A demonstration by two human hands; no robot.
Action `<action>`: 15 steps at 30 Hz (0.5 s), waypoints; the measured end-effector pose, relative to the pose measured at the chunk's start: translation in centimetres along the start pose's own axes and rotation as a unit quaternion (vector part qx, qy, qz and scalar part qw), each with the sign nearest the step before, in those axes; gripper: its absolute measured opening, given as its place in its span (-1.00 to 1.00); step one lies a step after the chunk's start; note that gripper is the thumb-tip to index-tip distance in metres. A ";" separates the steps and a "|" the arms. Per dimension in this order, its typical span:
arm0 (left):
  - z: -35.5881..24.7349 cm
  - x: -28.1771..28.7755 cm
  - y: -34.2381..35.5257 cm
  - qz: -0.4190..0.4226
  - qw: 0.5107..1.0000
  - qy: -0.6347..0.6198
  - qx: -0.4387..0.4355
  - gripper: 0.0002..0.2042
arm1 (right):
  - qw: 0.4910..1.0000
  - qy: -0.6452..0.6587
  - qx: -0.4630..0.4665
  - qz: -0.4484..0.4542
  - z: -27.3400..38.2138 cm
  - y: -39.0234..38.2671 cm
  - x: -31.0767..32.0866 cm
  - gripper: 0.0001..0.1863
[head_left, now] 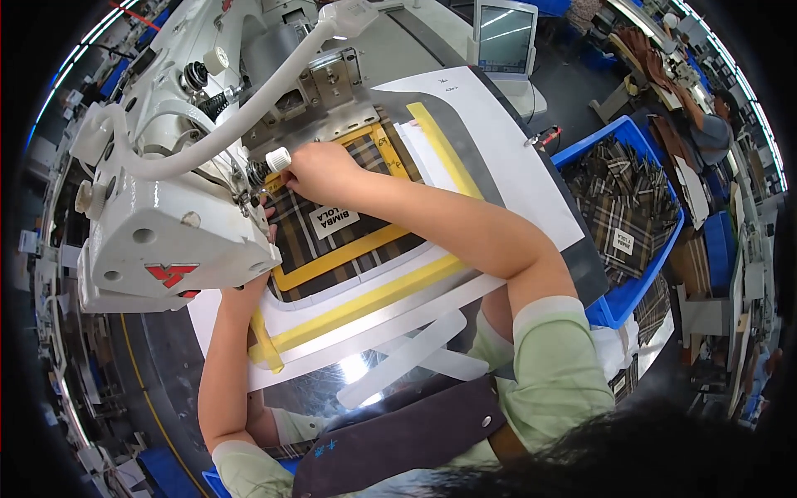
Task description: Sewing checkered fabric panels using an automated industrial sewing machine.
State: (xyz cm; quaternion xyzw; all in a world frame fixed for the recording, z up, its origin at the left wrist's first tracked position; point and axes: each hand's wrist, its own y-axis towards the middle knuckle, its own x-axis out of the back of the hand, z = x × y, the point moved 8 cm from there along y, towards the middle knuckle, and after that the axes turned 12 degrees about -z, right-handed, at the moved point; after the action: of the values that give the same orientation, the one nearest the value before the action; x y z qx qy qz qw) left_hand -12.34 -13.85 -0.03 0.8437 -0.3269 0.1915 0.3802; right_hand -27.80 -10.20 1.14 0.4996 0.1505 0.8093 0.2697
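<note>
A piece of brown, black and white plaid fabric [292, 239] lies under a yellow rectangular frame [353, 251], with a white label [334, 221] on the fabric. My right hand [325, 174] reaches across the frame to the needle area of a white sewing machine [178, 236]. Its fingers are curled together there, and whatever they pinch is too small or hidden to name. Only a few fingertips of my left hand [271, 214] show at the fabric's left edge; the machine head covers the rest.
White sheeting edged with yellow tape [365, 309] surrounds the frame on the table. To the right stands a blue crate [656, 270] heaped with plaid pieces. A control screen [505, 41] is at the back. Another person [714, 124] sits farther off at the right.
</note>
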 end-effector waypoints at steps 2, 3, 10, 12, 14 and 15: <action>0.0 0.0 0.0 0.005 0.998 0.051 -0.025 -0.48 | 1.000 0.000 0.007 -0.006 0.3 0.0 -0.2 -0.91; 0.1 0.1 -0.2 0.000 0.997 0.066 -0.043 -0.51 | 1.000 -0.002 0.010 -0.012 0.5 -0.1 -0.1 -0.92; 1.1 0.5 -1.4 -0.014 0.978 0.163 -0.129 -0.62 | 0.986 0.098 0.095 0.094 4.7 -4.7 2.1 -0.86; 1.3 0.4 -1.5 -0.019 0.987 0.103 -0.118 -0.64 | 0.971 0.127 0.118 0.163 6.2 -7.5 1.7 -0.82; 1.1 0.9 -1.4 -0.027 0.993 0.069 -0.095 -0.65 | 0.972 0.126 0.151 0.130 7.5 -9.1 2.1 -0.70; 1.0 1.0 -1.6 -0.007 0.996 0.052 -0.068 -0.64 | 0.970 0.123 0.162 0.132 8.1 -9.4 2.1 -0.70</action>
State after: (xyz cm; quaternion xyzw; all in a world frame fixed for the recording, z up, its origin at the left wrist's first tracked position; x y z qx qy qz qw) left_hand -10.40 -14.22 -0.88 0.8069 -0.3137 0.2094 0.4547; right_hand -18.65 -1.55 1.52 0.4484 0.2441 0.8581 0.0549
